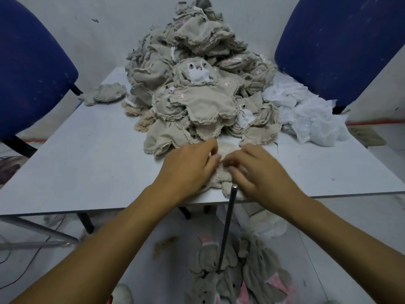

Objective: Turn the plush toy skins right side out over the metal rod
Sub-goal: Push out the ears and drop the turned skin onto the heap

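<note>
Nearest, low in the view: finished plush toys (238,279) heaped on the floor, grey with pink ears, fur side out. Among them, foot of the metal rod (226,227), dark, slanting up and slightly right, top end just at the near table edge, between the two wrists.

On the floor left of the rod, a brown scrap of fluff (164,243); further left, cables (32,260) and a grey table leg (37,229).

Above that, two bare forearms reaching forward over the white table (87,150). Left hand (188,167) and right hand (258,170) both down on one cream plush skin (221,170) lying at the near edge of the table, part of it drooping over the edge beside the rod tip. Left fingers curled, tips pinching the fabric; right fingers likewise bent and bunched on it, blurred, so exact hold hard to make out. Fingertips of both hands nearly touching each other over the skin.

Just beyond the hands, a big pile of inside-out skins (197,84), beige cloth backing with frayed seams, small pink paw prints, white patches behind plastic eyes. One stray skin (107,93) apart on the left of the table. White stuffing or plastic wrap (306,113) crumpled to the right of the pile.

Farthest back, a blue chair (28,69) at left, another blue chair (341,47) at right, pale wall (109,29) behind.
</note>
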Motion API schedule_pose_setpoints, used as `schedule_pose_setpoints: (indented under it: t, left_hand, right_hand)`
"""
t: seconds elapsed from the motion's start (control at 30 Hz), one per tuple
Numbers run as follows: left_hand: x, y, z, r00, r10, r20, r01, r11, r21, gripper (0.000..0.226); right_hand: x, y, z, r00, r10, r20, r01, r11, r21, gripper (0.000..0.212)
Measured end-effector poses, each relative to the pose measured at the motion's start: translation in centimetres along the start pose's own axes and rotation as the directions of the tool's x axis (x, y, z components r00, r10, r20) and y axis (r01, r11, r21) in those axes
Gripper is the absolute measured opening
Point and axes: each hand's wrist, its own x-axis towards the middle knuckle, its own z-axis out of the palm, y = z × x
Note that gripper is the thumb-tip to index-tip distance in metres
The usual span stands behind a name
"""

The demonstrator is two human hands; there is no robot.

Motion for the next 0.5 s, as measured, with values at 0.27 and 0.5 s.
schedule_pose_setpoints:
  t: [0.27, 0.5]
  left_hand:
    - [1.6, 0.9, 0.6, 0.999, -0.017, 0.029, 0.012, 0.989, 0.147, 0.022]
    - [2.0, 1.3, 1.0, 0.976, -0.177, -0.126, 0.160, 0.978, -0.133, 0.016]
  right_hand:
    - [0.4, -0.2, -0.5, 0.987, 0.135, 0.083, -0.148, 0.972, 0.182, 0.013]
    - [0.1, -1.3, 0.3, 1.000, 0.016, 0.004, -0.014, 0.955, -0.296, 0.013]
